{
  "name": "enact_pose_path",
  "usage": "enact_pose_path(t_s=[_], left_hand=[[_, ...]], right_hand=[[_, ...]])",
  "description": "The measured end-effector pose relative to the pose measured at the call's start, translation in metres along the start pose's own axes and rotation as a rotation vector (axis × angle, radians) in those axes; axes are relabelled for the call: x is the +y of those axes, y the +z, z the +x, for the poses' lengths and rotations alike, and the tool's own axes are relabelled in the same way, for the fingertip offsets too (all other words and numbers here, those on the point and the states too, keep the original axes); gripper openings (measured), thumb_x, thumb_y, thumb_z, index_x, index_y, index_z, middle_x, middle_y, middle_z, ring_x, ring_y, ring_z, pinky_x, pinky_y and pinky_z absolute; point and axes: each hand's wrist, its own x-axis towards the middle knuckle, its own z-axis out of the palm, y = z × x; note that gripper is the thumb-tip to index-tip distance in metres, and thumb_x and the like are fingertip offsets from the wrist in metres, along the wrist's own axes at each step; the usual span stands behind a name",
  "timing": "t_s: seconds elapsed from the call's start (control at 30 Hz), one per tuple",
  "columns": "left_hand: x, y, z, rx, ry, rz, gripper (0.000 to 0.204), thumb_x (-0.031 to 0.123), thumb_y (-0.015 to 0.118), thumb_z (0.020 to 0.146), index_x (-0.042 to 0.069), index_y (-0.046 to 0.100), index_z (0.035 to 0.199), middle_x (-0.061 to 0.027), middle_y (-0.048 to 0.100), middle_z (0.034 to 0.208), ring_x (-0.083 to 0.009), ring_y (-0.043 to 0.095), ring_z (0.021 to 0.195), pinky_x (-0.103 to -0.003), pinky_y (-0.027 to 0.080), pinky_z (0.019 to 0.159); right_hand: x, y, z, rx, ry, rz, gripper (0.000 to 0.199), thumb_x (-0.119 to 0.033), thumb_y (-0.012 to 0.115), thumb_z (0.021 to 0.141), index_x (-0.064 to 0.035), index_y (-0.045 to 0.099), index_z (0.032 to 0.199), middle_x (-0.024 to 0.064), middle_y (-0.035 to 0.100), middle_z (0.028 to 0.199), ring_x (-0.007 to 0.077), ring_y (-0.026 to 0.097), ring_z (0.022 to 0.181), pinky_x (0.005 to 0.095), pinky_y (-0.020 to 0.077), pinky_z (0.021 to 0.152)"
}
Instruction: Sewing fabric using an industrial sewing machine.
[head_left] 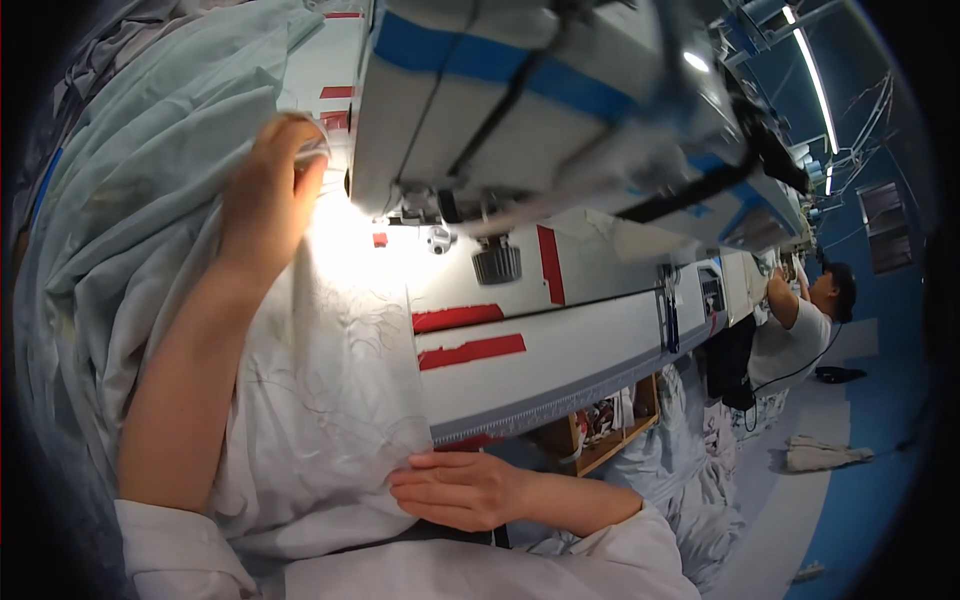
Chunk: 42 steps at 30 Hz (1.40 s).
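Long off-white cloth, thin and soft-looking, lies over the left part of a smooth white worktable, running from the machine's lit end down to the wearer's lap. Left hand at the cloth's far end: forearm reaching up and forward, wrist raised, fingers bent, thumb and fingertips pinching a small fold. Right hand at the near end: forearm in from the lower right, back of hand up, fingers straight, side by side, resting on the cloth by the table edge; thumb hidden, so cannot tell whether it grips from below

Cloth loosely wrinkled, with faint wavy lines along its right side; brightest, nearly washed out, under the lamp. To its left, a heaped pale grey-green fabric in deep folds; where one meets the other is hard to make out

Above the table, a bulky white sewing machine with a blue band, upper part cut off and blurred; needle area lost in glare. Red tape strips on the table, grey measuring rule along its front edge, open wooden drawer below. Far right, a co-worker in white top and dark cap, hands partly hidden
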Motion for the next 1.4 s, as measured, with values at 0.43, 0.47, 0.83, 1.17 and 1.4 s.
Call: enact_pose_path(t_s=[0.43, 0.47, 0.83, 1.17, 1.4], left_hand=[[-0.044, 0.041, 0.086, -0.072, -0.173, 0.047, 0.029, 0.027, 0.072, 0.074, 0.002, 0.065, 0.087, -0.0149, 0.067, 0.081, -0.0311, 0.064, 0.077, -0.039, 0.05, 0.071], [-0.047, 0.043, 0.09, -0.055, -0.153, 0.038, 0.029, 0.027, 0.072, 0.075, 0.002, 0.065, 0.086, -0.0151, 0.067, 0.081, -0.0312, 0.064, 0.077, -0.038, 0.05, 0.072], [-0.06, 0.06, 0.125, 0.075, -0.103, 0.03, 0.027, 0.029, 0.071, 0.074, 0.004, 0.068, 0.082, -0.0146, 0.067, 0.079, -0.0296, 0.065, 0.077, -0.038, 0.05, 0.073], [0.022, -0.084, -0.026, -0.503, 0.07, 0.153, 0.082, 0.037, 0.06, 0.085, -0.005, 0.018, 0.142, -0.0256, 0.016, 0.148, -0.0351, 0.014, 0.139, -0.04, 0.015, 0.113], [-0.1, -0.197, -0.145, -0.307, -0.683, 0.328, 0.054, 0.028, 0.053, 0.091, -0.006, 0.04, 0.131, -0.0252, 0.049, 0.127, -0.0322, 0.049, 0.118, -0.035, 0.037, 0.099]], right_hand=[[0.055, -0.049, 0.054, -0.181, 0.188, 0.306, 0.012, -0.007, 0.055, 0.085, -0.0017, 0.063, 0.092, 0.0079, 0.065, 0.101, 0.0208, 0.064, 0.097, 0.0353, 0.0515, 0.089], [0.057, -0.05, 0.057, -0.188, 0.238, 0.311, 0.01, -0.006, 0.057, 0.084, -0.002, 0.063, 0.091, 0.0072, 0.066, 0.099, 0.0202, 0.064, 0.096, 0.0347, 0.0517, 0.089], [0.084, -0.074, 0.065, -0.168, 0.29, 0.316, 0.009, -0.006, 0.064, 0.08, -0.0061, 0.064, 0.089, 0.0046, 0.066, 0.096, 0.0186, 0.063, 0.1, 0.039, 0.0459, 0.095], [0.095, -0.072, 0.042, -0.017, 0.253, 0.183, 0.018, -0.001, 0.07, 0.071, -0.0091, 0.06, 0.084, 0.0009, 0.066, 0.09, 0.0186, 0.063, 0.096, 0.0411, 0.0466, 0.092], [0.101, -0.052, 0.076, 0.0, 0.306, 0.175, 0.018, 0.004, 0.066, 0.071, -0.006, 0.059, 0.084, 0.0046, 0.065, 0.088, 0.0204, 0.064, 0.092, 0.0415, 0.0429, 0.098]])
